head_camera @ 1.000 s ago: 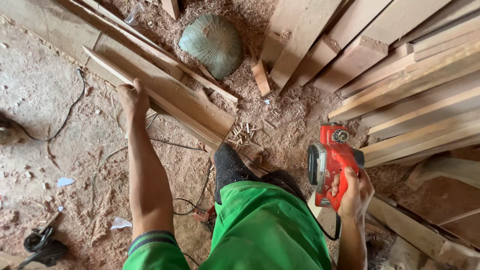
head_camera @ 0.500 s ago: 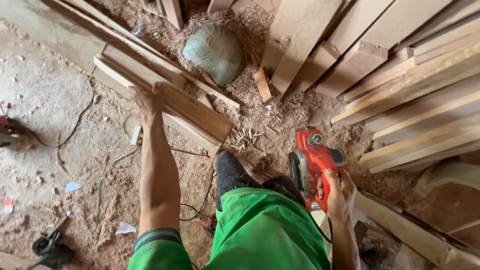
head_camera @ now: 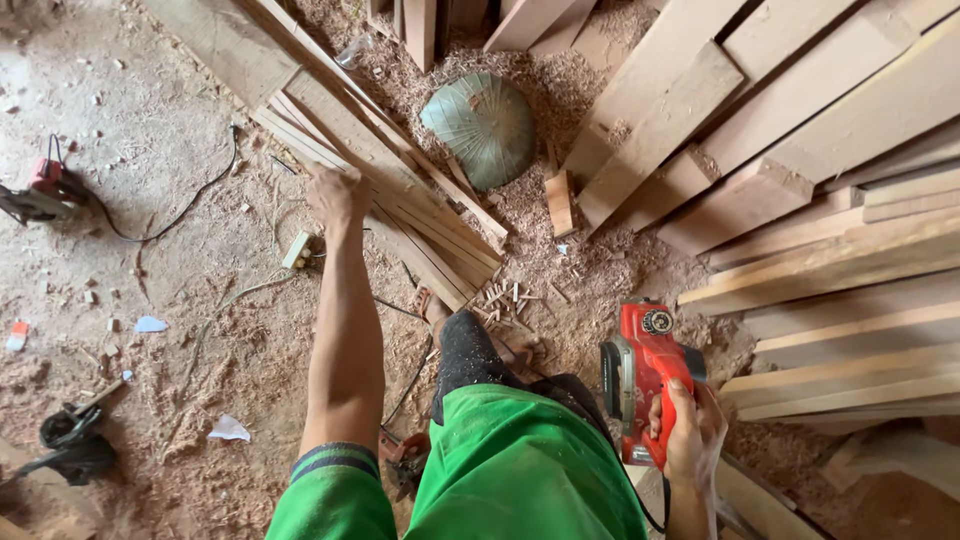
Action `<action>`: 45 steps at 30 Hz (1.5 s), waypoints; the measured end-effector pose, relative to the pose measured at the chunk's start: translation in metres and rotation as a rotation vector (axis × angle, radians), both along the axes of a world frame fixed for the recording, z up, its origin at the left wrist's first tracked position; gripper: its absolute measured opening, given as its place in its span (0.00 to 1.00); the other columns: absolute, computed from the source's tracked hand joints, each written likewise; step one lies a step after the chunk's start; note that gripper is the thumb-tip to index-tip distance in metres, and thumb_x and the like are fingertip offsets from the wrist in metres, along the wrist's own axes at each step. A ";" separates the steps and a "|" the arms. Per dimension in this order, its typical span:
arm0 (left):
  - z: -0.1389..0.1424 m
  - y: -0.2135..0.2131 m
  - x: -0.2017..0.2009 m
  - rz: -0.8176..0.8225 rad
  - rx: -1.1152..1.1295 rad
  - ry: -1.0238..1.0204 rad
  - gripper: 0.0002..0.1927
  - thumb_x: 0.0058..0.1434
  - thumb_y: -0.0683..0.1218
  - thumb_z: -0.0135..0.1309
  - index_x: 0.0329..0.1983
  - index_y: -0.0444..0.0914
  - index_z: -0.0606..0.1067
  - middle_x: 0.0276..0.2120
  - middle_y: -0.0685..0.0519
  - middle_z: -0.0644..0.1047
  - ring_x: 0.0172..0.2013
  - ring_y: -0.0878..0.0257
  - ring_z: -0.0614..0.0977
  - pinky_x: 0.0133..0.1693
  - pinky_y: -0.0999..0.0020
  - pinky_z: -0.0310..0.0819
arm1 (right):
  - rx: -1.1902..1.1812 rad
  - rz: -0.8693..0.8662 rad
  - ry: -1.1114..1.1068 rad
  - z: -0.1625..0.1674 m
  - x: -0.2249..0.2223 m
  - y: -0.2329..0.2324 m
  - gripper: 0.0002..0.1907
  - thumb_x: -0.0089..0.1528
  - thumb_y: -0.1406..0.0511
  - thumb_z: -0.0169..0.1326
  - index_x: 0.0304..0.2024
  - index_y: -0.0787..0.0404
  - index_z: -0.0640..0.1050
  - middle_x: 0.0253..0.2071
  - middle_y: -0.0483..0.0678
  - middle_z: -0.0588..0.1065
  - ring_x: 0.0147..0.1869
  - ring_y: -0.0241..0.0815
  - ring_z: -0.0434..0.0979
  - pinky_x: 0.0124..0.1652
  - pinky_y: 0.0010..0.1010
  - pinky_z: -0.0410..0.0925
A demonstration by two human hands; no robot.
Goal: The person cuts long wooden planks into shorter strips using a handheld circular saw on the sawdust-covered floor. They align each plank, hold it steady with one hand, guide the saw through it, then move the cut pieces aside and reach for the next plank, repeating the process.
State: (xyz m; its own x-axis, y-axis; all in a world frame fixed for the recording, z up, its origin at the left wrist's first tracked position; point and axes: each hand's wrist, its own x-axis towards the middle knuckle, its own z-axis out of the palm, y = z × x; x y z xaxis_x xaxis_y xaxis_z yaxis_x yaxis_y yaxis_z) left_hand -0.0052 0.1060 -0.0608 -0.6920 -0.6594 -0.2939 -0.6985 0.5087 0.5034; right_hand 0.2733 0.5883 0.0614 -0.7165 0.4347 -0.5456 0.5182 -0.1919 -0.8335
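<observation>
left hand [head_camera: 335, 195]: fingers curled on the long pale wooden planks [head_camera: 400, 205], far left on the floor
right hand [head_camera: 690, 430]: fingers wrapped around the red electric planer [head_camera: 645, 370], near right
step: looks like picking a plank
next: needs a firm grip to lift

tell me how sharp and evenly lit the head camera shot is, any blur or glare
Head view: even, soft daylight, no hard shadows or glare; the red electric hand planer in the right hand is sharp; the left hand on the stack of long wooden planks is slightly motion-smeared; wide-lens bend curves the pale stacked boards at the right edge; the top left floor looks a bit washed out.
</observation>
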 end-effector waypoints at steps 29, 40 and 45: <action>-0.060 -0.005 0.006 -0.091 -0.222 -0.043 0.24 0.69 0.60 0.54 0.44 0.33 0.71 0.18 0.53 0.70 0.19 0.66 0.69 0.19 0.68 0.64 | -0.039 0.399 0.011 -0.001 -0.014 -0.055 0.15 0.65 0.59 0.50 0.47 0.62 0.79 0.21 0.45 0.69 0.19 0.32 0.64 0.20 0.25 0.59; -0.075 -0.011 -0.014 -0.064 -0.210 0.149 0.19 0.73 0.53 0.46 0.51 0.31 0.65 0.15 0.56 0.72 0.12 0.71 0.70 0.08 0.71 0.60 | 0.132 0.809 0.195 -0.011 -0.015 -0.105 0.17 0.65 0.58 0.52 0.44 0.67 0.77 0.21 0.43 0.72 0.22 0.32 0.68 0.23 0.28 0.63; -0.089 -0.004 -0.012 -0.017 -0.195 0.171 0.18 0.72 0.54 0.46 0.49 0.33 0.65 0.16 0.54 0.72 0.12 0.71 0.71 0.08 0.71 0.62 | 0.217 0.911 0.191 -0.002 -0.017 -0.108 0.19 0.65 0.57 0.51 0.48 0.67 0.78 0.19 0.45 0.71 0.21 0.33 0.68 0.24 0.28 0.63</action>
